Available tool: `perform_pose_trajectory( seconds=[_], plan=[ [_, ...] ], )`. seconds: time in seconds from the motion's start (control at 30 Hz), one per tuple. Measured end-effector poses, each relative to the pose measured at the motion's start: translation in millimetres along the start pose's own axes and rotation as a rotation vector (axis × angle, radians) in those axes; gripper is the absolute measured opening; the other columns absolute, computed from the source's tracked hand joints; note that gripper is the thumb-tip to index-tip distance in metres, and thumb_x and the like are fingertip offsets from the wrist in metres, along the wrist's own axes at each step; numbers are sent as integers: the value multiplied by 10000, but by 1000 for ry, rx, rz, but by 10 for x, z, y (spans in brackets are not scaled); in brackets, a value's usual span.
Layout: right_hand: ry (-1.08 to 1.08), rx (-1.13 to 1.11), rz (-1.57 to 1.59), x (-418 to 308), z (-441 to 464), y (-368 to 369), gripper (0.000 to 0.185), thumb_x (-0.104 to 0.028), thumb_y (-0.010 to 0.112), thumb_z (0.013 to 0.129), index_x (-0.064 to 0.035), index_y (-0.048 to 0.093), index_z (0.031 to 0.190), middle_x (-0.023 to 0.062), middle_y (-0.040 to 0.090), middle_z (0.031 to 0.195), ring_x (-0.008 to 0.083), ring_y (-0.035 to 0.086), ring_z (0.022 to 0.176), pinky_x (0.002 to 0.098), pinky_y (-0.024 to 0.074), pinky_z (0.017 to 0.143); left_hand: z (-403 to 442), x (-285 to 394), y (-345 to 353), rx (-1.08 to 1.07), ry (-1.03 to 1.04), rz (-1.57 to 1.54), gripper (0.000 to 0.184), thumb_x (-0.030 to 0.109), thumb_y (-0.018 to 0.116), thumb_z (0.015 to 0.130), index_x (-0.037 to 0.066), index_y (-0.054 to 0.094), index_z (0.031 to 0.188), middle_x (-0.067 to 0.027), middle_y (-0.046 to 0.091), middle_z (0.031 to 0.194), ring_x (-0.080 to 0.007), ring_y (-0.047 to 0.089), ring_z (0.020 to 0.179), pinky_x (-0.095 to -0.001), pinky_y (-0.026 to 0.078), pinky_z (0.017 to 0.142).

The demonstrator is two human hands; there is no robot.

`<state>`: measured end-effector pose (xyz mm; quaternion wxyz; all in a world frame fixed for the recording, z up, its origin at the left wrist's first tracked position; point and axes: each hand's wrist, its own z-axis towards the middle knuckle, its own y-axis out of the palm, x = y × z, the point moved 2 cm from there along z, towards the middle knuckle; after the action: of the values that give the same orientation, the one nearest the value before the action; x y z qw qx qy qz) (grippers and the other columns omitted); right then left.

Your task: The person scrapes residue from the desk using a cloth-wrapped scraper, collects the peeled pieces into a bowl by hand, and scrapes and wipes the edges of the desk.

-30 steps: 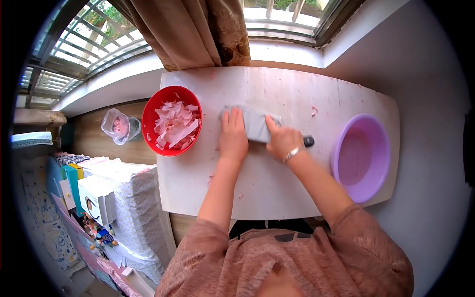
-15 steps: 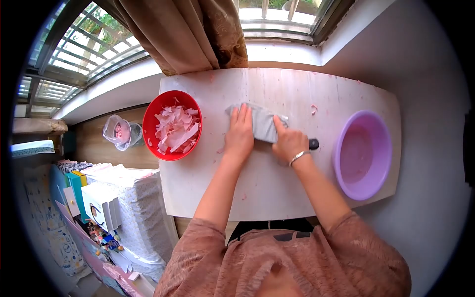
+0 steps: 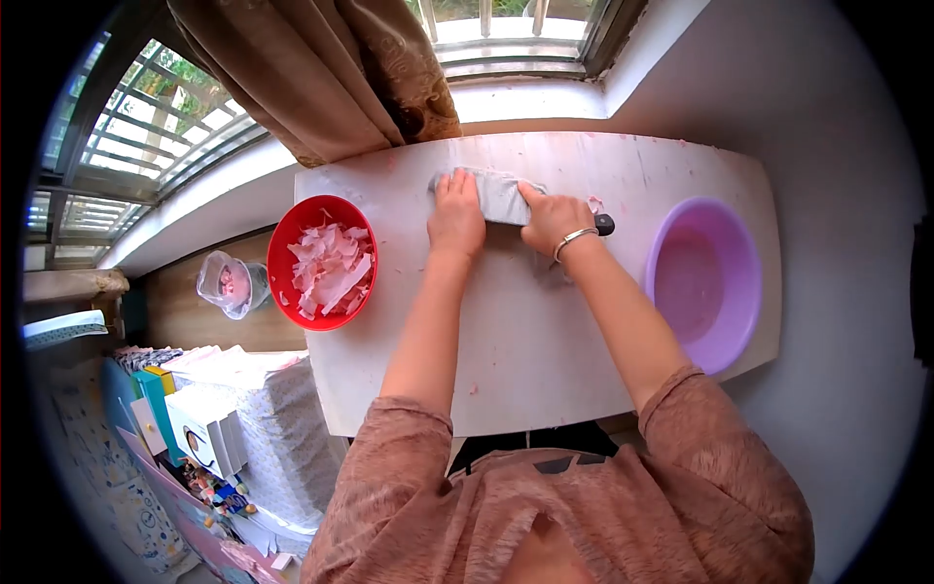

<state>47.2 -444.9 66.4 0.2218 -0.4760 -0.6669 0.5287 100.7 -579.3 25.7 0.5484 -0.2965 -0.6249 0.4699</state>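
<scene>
A cleaver (image 3: 503, 199) with a broad grey blade and a black handle end (image 3: 604, 225) lies low over the pale table. My right hand (image 3: 556, 222) is wrapped round its handle, the index finger stretched along the blade. On the blade's left end, my left hand (image 3: 455, 214) presses down with its fingers straight and close together. Whether the blade touches the table is hard to tell. Small pink scraps lie on the tabletop, one by the handle (image 3: 596, 205).
A red bowl (image 3: 275, 255) of pale pink shavings stands on the table's left side. A purple basin (image 3: 751, 292) is at the right. Beyond the table's left edge, a clear bin (image 3: 255, 287) holds something pink. A curtain (image 3: 321, 88) hangs behind.
Both hands and the cleaver have moved away from my body, toward the table's far edge. The camera view has shifted slightly too.
</scene>
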Motion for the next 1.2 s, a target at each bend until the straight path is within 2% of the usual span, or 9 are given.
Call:
perform_pose_trajectory(
  seconds=[0.07,0.17,0.27,0.3,0.5,0.7,0.93,1.1,1.2],
  plan=[
    [27,-39,-2,15,-141,93,554,-164,487,695,-144,421,1244,174,628,855,309,620,778,396,488,706,-41,12,4,-14,-5,6,395,1,398,782,13,473,1169,-107,430,1278,-292,365,1195,-358,365,952],
    [160,-62,86,43,-578,213,636,-160,493,654,-182,387,1281,206,617,839,337,611,764,412,481,711,-385,121,128,53,167,-22,347,13,426,779,10,512,1115,-100,469,1238,-293,404,1163,-344,423,887],
    [196,-44,72,74,-435,232,625,-161,489,655,-181,397,1273,203,619,836,335,611,770,412,481,710,-232,146,70,36,143,-56,360,11,427,775,23,513,1125,-85,469,1243,-277,404,1166,-338,425,886],
    [192,-94,57,48,-349,109,598,-176,476,697,-155,373,1285,180,626,880,314,613,829,399,480,732,-127,120,68,42,139,-36,362,11,426,774,30,516,1124,-74,471,1242,-261,405,1167,-335,431,878],
    [245,-62,93,29,-591,224,624,-173,494,657,-175,394,1273,207,619,854,334,614,792,411,478,733,-322,162,119,26,168,-40,366,12,427,774,48,514,1128,-55,469,1246,-251,389,1180,-332,433,878],
    [230,-2,67,40,-314,130,601,-175,493,701,-126,355,1284,180,630,845,313,621,788,405,488,688,130,127,116,19,153,-51,368,6,421,774,52,513,1127,-47,450,1265,-241,365,1203,-337,422,898],
    [220,-89,47,48,-648,303,615,-190,504,690,-117,356,1283,184,626,882,311,624,794,398,492,703,-333,182,141,49,176,-86,360,27,411,786,53,518,1129,-52,471,1241,-255,379,1189,-334,427,890],
    [181,105,104,80,-205,196,572,-145,476,673,-125,420,1242,207,619,821,346,610,755,417,486,699,168,96,120,70,165,-50,362,11,415,775,53,523,1119,-51,469,1246,-260,379,1187,-332,402,917],
    [171,41,107,24,-577,307,616,-143,483,667,-117,372,1272,216,617,795,351,614,723,429,488,680,-279,118,117,42,187,-31,374,-1,425,766,41,515,1127,-62,460,1256,-266,374,1193,-335,406,914]
  ],
)
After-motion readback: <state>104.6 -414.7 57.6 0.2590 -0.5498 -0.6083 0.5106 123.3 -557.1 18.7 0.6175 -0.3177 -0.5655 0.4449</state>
